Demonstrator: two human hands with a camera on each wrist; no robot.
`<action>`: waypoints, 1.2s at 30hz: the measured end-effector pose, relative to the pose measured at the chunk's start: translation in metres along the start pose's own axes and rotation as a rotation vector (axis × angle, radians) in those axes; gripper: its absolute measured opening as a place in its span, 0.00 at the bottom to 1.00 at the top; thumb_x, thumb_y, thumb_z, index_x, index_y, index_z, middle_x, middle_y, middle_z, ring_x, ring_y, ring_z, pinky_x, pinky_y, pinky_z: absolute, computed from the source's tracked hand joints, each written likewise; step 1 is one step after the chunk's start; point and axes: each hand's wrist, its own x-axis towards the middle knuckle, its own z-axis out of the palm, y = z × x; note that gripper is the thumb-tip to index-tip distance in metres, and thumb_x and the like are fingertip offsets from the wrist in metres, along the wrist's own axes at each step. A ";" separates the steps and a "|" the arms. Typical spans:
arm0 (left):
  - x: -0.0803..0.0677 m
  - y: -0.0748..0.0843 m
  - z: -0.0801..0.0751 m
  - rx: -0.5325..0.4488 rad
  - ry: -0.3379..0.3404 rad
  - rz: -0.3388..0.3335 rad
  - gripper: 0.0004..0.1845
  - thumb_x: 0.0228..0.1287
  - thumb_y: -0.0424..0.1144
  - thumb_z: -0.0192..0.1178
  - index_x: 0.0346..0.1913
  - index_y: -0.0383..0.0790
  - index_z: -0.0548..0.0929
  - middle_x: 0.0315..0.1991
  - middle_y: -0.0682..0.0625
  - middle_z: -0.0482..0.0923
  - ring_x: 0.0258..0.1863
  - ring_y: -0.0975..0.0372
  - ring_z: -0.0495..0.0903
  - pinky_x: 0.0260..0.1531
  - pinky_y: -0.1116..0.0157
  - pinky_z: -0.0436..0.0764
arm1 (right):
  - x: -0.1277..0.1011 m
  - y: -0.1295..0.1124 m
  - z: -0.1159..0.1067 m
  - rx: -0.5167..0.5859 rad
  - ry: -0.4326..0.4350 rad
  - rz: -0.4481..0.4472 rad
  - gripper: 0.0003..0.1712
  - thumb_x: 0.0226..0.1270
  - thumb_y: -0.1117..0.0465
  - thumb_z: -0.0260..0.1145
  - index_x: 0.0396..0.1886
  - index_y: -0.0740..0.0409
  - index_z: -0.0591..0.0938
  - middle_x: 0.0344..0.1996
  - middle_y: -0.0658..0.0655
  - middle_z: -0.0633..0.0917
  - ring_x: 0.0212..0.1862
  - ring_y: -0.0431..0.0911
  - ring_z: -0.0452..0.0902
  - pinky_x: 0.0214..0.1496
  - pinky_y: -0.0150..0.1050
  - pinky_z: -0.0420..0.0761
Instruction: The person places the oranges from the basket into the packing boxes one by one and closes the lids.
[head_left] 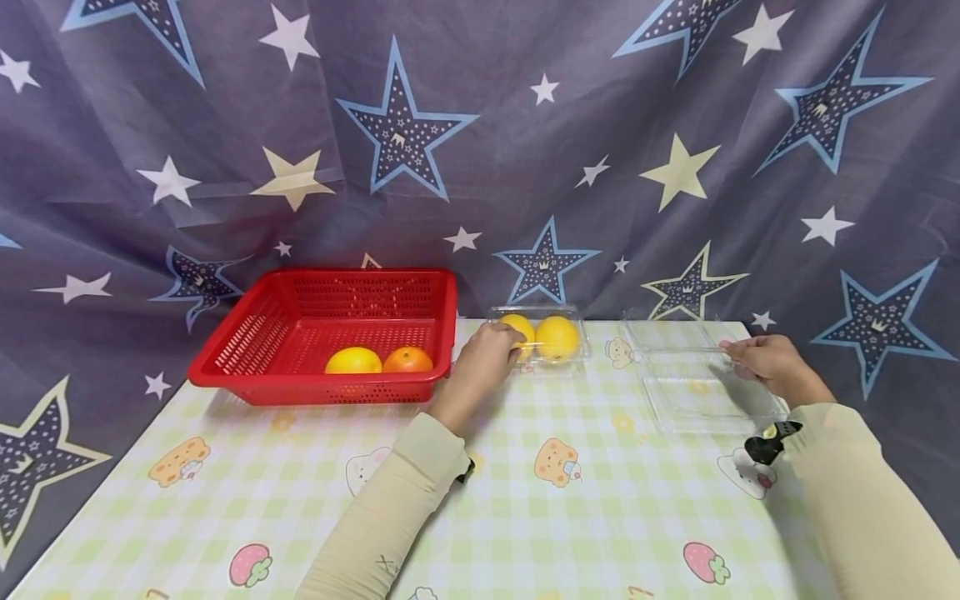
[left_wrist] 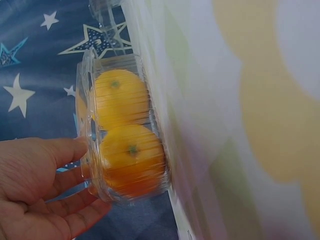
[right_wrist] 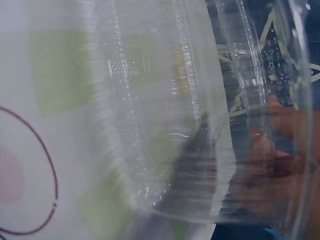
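Checked table (head_left: 525,500) | left hand (head_left: 487,354) grips orange box (head_left: 542,337) | right hand (head_left: 765,362) pinches empty clamshell (head_left: 701,387) (open)

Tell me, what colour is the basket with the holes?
The basket is bright red, holding two orange fruits. It shows best in the head view.

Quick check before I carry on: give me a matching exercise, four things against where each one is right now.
Things:
1. red basket
2. closed clear box with two yellow fruits
3. open clear box
4. orange fruit

Places:
A. at the right hand, holding nothing
B. inside the basket, beside a yellow fruit
C. on the table's left, near the curtain
D. at the left hand, mid-table

Pairs: 1-C, 2-D, 3-A, 4-B
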 end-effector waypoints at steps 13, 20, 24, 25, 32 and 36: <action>-0.001 0.000 -0.001 -0.007 -0.007 0.003 0.11 0.66 0.35 0.70 0.50 0.43 0.91 0.48 0.47 0.87 0.47 0.54 0.82 0.54 0.58 0.82 | 0.000 0.004 0.004 0.017 0.077 -0.006 0.18 0.78 0.53 0.61 0.45 0.67 0.76 0.31 0.47 0.77 0.33 0.40 0.75 0.37 0.37 0.80; -0.001 0.000 -0.001 -0.016 -0.009 -0.003 0.11 0.66 0.35 0.69 0.50 0.43 0.91 0.48 0.47 0.86 0.47 0.53 0.82 0.54 0.58 0.81 | 0.002 0.005 0.008 0.134 0.066 -0.031 0.10 0.78 0.61 0.60 0.43 0.64 0.71 0.29 0.42 0.78 0.27 0.39 0.70 0.31 0.36 0.76; -0.001 -0.001 -0.001 -0.013 -0.006 -0.003 0.11 0.67 0.35 0.69 0.50 0.43 0.91 0.48 0.47 0.87 0.46 0.54 0.82 0.53 0.58 0.82 | 0.002 0.005 0.008 0.178 0.047 -0.038 0.08 0.80 0.62 0.57 0.46 0.63 0.69 0.32 0.42 0.80 0.29 0.39 0.70 0.31 0.35 0.75; -0.001 0.000 -0.001 -0.012 -0.005 -0.002 0.10 0.66 0.35 0.69 0.50 0.43 0.91 0.47 0.47 0.87 0.46 0.54 0.82 0.53 0.58 0.82 | 0.002 0.005 0.008 0.180 0.047 -0.038 0.09 0.81 0.61 0.56 0.46 0.63 0.69 0.32 0.42 0.80 0.29 0.39 0.70 0.31 0.35 0.76; -0.001 -0.001 -0.001 -0.014 0.000 0.003 0.09 0.67 0.34 0.68 0.48 0.44 0.91 0.46 0.48 0.87 0.45 0.54 0.82 0.52 0.58 0.82 | -0.002 0.007 0.005 0.301 -0.003 -0.044 0.06 0.81 0.63 0.55 0.46 0.61 0.68 0.31 0.41 0.84 0.34 0.36 0.77 0.33 0.32 0.78; -0.001 -0.001 -0.001 -0.014 -0.003 0.003 0.10 0.66 0.34 0.69 0.49 0.44 0.91 0.46 0.47 0.87 0.46 0.53 0.82 0.53 0.58 0.81 | -0.004 0.007 0.004 0.315 -0.014 -0.050 0.07 0.81 0.63 0.56 0.45 0.62 0.69 0.32 0.40 0.84 0.38 0.34 0.80 0.36 0.32 0.80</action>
